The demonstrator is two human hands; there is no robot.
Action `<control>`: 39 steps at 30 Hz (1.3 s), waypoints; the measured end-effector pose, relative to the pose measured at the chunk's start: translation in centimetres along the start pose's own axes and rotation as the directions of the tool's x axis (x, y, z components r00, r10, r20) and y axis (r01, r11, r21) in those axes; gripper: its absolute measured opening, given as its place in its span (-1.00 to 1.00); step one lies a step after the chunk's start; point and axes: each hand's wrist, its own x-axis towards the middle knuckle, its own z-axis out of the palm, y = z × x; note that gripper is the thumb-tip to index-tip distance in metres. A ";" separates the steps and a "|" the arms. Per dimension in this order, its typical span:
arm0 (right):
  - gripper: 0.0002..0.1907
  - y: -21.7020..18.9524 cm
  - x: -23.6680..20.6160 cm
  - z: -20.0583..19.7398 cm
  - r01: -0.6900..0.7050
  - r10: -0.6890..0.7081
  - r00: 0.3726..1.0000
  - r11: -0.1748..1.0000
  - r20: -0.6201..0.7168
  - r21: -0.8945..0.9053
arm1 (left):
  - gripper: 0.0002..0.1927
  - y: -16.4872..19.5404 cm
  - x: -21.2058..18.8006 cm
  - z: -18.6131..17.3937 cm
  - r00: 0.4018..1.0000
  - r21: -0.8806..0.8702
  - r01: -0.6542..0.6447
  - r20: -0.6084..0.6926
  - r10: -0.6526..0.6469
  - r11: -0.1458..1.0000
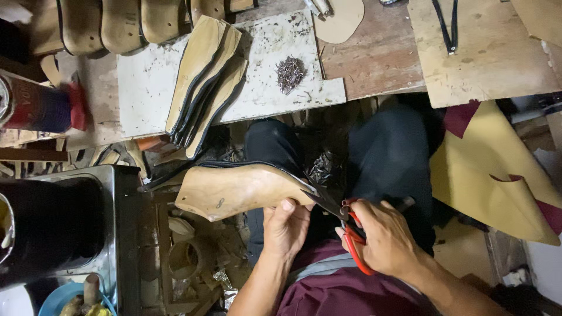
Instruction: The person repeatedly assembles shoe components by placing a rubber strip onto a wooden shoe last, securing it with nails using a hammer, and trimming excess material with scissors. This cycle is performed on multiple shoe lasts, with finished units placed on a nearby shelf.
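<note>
My left hand [285, 227] grips the heel end of a tan wooden shoe last [234, 190] with black leather stretched along its upper edge, held sideways over my lap. My right hand [383, 237] holds red-handled pincers [351, 228] whose dark jaws bite the black leather at the last's heel tip. A pile of small nails [290, 73] lies on the white board [146, 88] ahead.
A stack of tan leather uppers [205, 82] leans on the white board. Several wooden lasts [120, 23] line the far edge. A black metal box [64, 225] stands at the left, and yellow and maroon sheet material [492, 169] lies at the right.
</note>
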 end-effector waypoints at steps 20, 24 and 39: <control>-0.78 2.9 -1.4 0.5 -0.171 0.194 0.978 0.954 -0.073 0.247 | -0.64 -0.1 -0.8 -3.1 0.992 0.257 0.111 -0.087 -0.092 0.960; -0.74 5.0 -1.4 0.4 -0.296 0.379 0.922 0.814 -0.072 0.500 | -0.70 2.0 -0.6 -2.5 0.900 0.753 0.364 -0.134 -0.414 0.548; -0.73 11.3 -4.6 3.4 0.144 0.695 0.711 0.007 -0.108 0.990 | -0.63 4.9 2.4 -0.1 0.990 0.573 0.010 -0.123 0.074 0.819</control>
